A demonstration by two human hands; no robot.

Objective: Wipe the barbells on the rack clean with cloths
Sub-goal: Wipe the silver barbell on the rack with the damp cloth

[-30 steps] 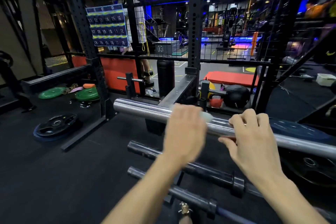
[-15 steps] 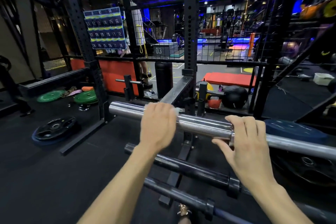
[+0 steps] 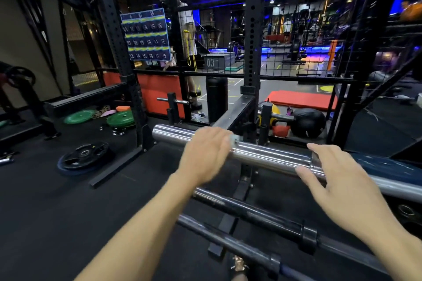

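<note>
A shiny chrome barbell sleeve (image 3: 269, 155) lies across the rack at chest height. My left hand (image 3: 205, 155) grips it near its left part, fingers curled over a pale cloth (image 3: 233, 139) whose edge peeks out beside my fingertips. My right hand (image 3: 335, 178) rests on the sleeve's collar end, fingers laid over the bar and thumb under it. Two darker barbells (image 3: 251, 212) (image 3: 228, 243) lie on lower rack pegs beneath my arms.
A black rack upright (image 3: 251, 52) rises just behind the bar. Green plates (image 3: 120, 118) and a black plate (image 3: 84, 155) lie on the floor at left. A black medicine ball (image 3: 307, 123) and red kettlebell (image 3: 281, 130) sit behind. A blue plate (image 3: 388, 164) sits at right.
My left hand with the cloth slid left along the chrome sleeve, then back a little to the right. My right hand stayed at the collar.
</note>
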